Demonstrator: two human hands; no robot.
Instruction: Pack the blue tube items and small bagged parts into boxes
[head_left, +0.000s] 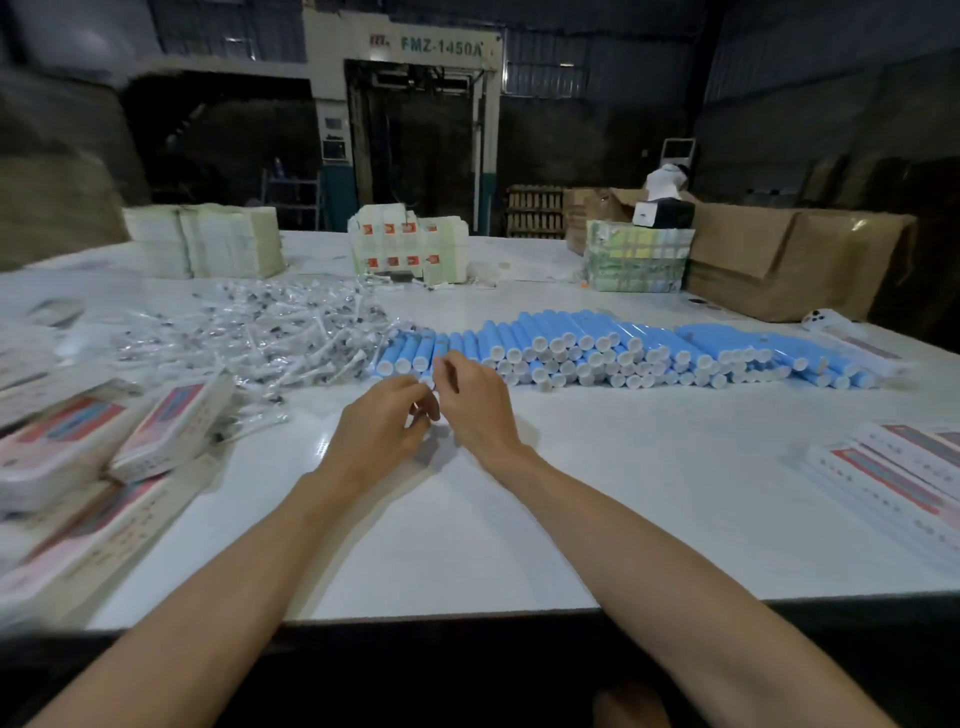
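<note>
Blue tubes with white caps (597, 348) lie stacked in a long row across the middle of the white table (571, 493). To their left spreads a heap of small clear bagged parts (270, 338). Printed flat boxes (171, 426) are piled at the left, and more boxes (893, 467) lie at the right edge. My left hand (379, 423) and my right hand (475, 402) meet just in front of the row's left end, with fingers curled and pinched together. Something small and pale shows between the fingertips, too blurred to identify.
At the back stand stacks of pale folded cartons (208, 244), a white pack with red marks (405, 249), a green wrapped bundle (636, 260) and brown cardboard boxes (789, 254). A large machine (410, 130) rises behind the table. The table's near edge (467, 613) is close to me.
</note>
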